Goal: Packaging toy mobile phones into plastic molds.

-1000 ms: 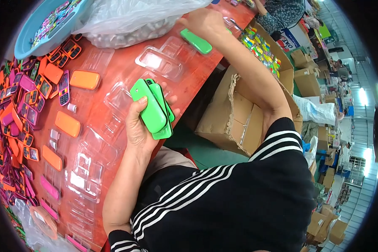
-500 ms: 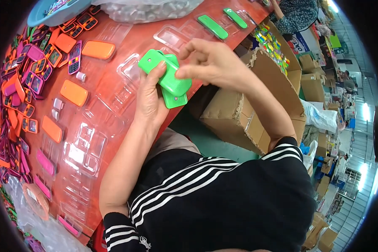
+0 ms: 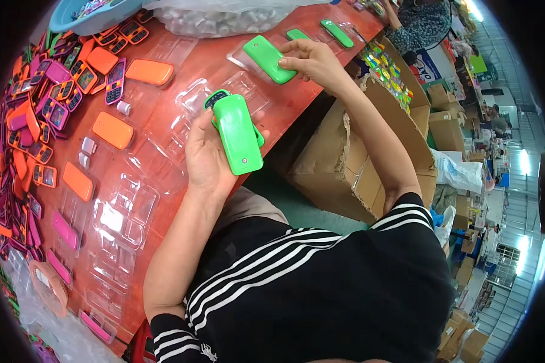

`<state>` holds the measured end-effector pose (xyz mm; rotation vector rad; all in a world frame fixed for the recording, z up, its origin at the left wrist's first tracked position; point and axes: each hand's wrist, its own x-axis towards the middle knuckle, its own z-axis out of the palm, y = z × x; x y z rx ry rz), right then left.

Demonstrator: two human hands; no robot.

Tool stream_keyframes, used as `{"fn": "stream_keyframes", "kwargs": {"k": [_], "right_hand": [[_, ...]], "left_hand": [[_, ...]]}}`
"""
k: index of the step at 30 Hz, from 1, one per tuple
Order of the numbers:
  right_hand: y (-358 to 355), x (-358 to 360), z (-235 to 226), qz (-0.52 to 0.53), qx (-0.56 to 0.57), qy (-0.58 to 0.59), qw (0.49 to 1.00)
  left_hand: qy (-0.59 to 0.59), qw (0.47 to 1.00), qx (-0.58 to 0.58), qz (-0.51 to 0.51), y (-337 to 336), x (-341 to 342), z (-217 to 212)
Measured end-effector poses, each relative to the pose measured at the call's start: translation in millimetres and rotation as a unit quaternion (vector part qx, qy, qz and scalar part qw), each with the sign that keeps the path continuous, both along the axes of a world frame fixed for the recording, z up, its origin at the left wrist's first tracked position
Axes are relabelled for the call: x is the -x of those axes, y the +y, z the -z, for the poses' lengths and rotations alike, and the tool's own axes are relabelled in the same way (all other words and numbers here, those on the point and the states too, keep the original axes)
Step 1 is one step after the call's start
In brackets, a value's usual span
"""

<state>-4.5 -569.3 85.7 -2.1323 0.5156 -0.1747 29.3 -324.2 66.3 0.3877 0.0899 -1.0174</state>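
Far left: heap of orange and pink plastic toy phones (image 3: 36, 115), partly cut off by the rim. Left hand (image 3: 209, 158) grips a stack of flat green plastic toy phones (image 3: 239, 133) over the red table (image 3: 181, 66), back face up, fronts hidden. Right hand (image 3: 312, 60) pinches one green toy phone (image 3: 269, 58) onto a clear blister tray (image 3: 242, 60), seemingly to seat it; tray outline hard to see.
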Motion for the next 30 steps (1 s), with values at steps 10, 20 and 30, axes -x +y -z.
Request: {"fn": "stream_keyframes", "kwargs": {"k": [10,20,30], "right_hand": [[61,14,-27,-0.026,-0.009,0.020,0.999],[124,32,-24,-0.091,-0.201,-0.061,0.973],[84,-61,-46,-0.403,0.235,-0.022,0.884]], "left_hand": [[-0.047,0.997,0.019,-0.064,12,-12,18],[-0.052,0.981,0.009,-0.189,38,-11,16],[-0.010,0.988,-0.001,-0.155,113,1,13]]}}
